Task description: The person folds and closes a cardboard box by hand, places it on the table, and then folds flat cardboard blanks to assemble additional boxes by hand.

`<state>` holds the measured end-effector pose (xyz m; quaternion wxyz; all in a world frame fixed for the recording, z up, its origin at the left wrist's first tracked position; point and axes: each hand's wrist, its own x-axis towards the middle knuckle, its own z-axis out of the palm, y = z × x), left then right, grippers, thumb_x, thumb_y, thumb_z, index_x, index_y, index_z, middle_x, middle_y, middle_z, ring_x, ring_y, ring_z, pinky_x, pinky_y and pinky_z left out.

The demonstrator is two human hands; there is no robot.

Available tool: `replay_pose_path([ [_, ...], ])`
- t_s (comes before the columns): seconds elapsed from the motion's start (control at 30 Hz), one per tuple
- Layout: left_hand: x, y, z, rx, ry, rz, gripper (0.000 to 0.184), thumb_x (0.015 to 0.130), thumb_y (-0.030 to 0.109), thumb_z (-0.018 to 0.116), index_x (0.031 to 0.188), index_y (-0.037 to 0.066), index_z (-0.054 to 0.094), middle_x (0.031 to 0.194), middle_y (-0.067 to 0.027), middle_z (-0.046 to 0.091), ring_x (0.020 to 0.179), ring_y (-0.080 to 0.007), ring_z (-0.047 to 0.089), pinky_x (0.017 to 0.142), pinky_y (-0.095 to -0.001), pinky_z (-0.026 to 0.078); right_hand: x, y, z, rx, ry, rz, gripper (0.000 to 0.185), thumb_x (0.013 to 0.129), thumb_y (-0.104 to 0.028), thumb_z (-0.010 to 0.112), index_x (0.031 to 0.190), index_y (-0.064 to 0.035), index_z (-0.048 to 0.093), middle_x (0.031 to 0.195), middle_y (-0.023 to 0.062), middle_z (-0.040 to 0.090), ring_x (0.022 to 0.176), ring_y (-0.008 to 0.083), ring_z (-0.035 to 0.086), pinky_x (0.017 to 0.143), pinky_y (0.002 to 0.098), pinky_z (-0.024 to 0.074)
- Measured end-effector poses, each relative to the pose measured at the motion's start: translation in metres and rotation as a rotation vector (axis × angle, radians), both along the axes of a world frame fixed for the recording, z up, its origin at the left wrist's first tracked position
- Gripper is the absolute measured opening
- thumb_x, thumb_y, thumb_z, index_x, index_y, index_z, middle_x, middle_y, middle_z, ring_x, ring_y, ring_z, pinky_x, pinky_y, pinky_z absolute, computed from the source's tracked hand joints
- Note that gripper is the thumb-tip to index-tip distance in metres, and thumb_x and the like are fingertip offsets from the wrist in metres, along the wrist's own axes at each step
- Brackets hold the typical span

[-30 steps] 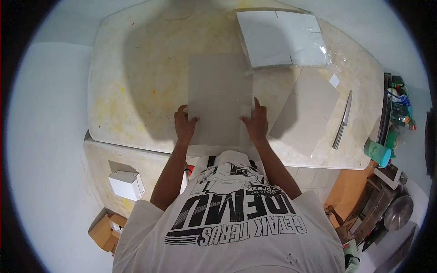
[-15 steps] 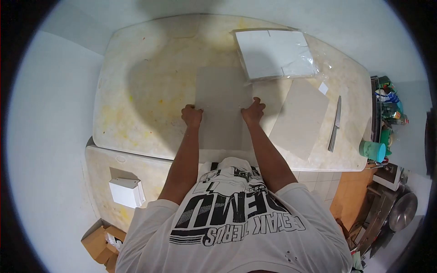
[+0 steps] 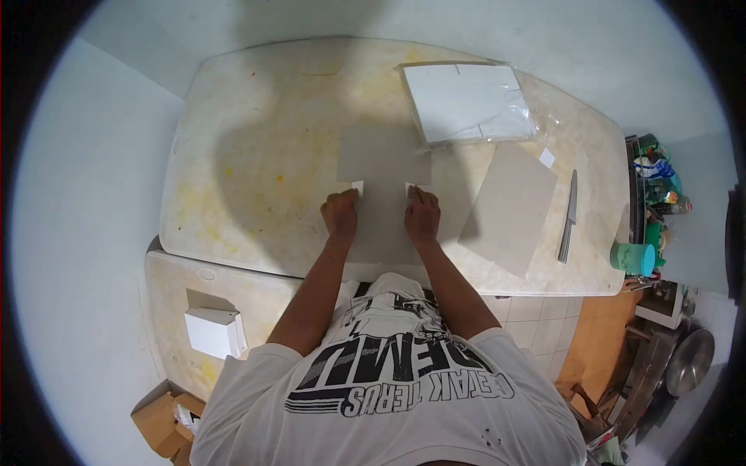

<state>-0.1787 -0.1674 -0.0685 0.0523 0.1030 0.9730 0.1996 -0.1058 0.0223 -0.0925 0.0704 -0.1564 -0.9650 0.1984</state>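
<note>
A grey cardboard sheet [image 3: 385, 155] lies flat on the table in front of me. My left hand [image 3: 340, 213] is closed at the sheet's left edge, where a small folded flap shows its white side. At the right edge my right hand [image 3: 422, 213] is closed on a matching flap with a white underside. To the right rests a second grey sheet [image 3: 513, 210], angled and touched by neither hand. A stack of white board [image 3: 462, 101] in clear plastic lies beyond it.
A knife [image 3: 569, 217] and a turquoise cup [image 3: 633, 259] stand or lie at the right of the table [image 3: 256, 116]. A small white card [image 3: 547, 158] is near the second sheet. At lower left are a white box [image 3: 214, 332] and an open cardboard box [image 3: 159, 423].
Both hands have moved inward over the sheet's side edges, and their fingers have closed. Folded flaps with white undersides now show at both edges. The camera view has shifted slightly.
</note>
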Motion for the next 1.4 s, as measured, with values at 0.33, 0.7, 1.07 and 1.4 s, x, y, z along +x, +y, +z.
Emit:
replay_pose_path([
  [0.33,-0.01,-0.027,-0.017,-0.445,0.256,-0.497,0.05,0.086,0.01,0.053,0.135,0.017,0.045,0.142,0.002,0.041,0.136,-0.0228,0.032,0.11,-0.0592,0.018,0.013,-0.001,-0.001,0.367,-0.12,0.24,0.057,0.087,-0.02,0.049,0.142,-0.015,0.035,0.151,0.0007,0.029,0.14,0.0233,0.022,0.109,0.0603,0.0174],
  [0.7,-0.033,-0.042,-0.003,-0.455,-0.059,-0.648,0.065,0.083,-0.001,0.048,0.144,0.02,0.034,0.153,0.004,0.024,0.139,-0.0192,0.028,0.11,-0.0586,0.021,-0.016,0.039,0.028,0.065,-0.434,0.363,0.051,0.09,-0.009,0.046,0.138,-0.0235,0.043,0.147,-0.0072,0.037,0.139,0.0293,0.024,0.103,0.07,0.0172],
  [1.07,-0.054,-0.021,0.0,0.19,-0.245,0.007,0.038,0.082,0.022,0.066,0.118,0.011,0.06,0.101,-0.0074,0.064,0.085,-0.0216,0.062,0.072,-0.0321,0.05,-0.045,0.031,0.017,-0.281,-0.058,-0.062,0.039,0.075,-0.021,0.073,0.113,-0.0145,0.064,0.113,0.0138,0.064,0.096,0.0283,0.063,0.087,0.0351,0.0506],
  [1.4,-0.081,-0.061,-0.024,0.961,-0.912,0.294,0.028,0.092,0.007,0.052,0.117,-0.002,0.056,0.1,-0.0071,0.062,0.086,-0.0155,0.061,0.076,-0.0298,0.052,-0.035,0.077,-0.019,-1.028,-0.166,-0.17,0.025,0.084,-0.007,0.062,0.109,-0.0097,0.064,0.092,0.006,0.065,0.087,0.0159,0.062,0.075,0.0296,0.0506],
])
